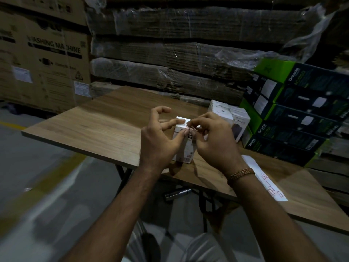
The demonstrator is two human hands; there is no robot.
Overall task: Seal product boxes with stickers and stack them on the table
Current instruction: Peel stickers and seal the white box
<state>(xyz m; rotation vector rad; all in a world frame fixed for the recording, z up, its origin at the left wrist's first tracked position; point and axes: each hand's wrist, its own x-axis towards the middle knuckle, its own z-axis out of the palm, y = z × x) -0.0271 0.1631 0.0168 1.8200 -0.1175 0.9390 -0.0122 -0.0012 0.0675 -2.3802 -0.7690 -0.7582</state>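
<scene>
Nearest, a white strip of sticker backing paper (264, 178) with red outlined stickers lies flat on the wooden tabletop (90, 127), running from near the right wrist toward the table's near edge; any print on it is too small to read. Just beyond, a small white cardboard product box (186, 148) stands upright on the table near its front edge, long axis vertical, with a barcode label low on its near face and dark print higher up that the fingers hide. The left hand (160, 140) steadies the box, thumb on the near face and index finger laid along the top edge, other fingers spread in the air. The right hand (213, 140), a beaded bracelet (240, 175) at its wrist, pinches a small red-lined sticker (189, 127) at the box's top front edge. Behind, a cluster of white boxes (229, 118) shows "ALLEY 20K". Farther right, stacked dark and green boxes (294, 114) read "Omada" and "AC1350". Far left, a brown carton (43, 53) reads "WASHING MACHINE".
</scene>
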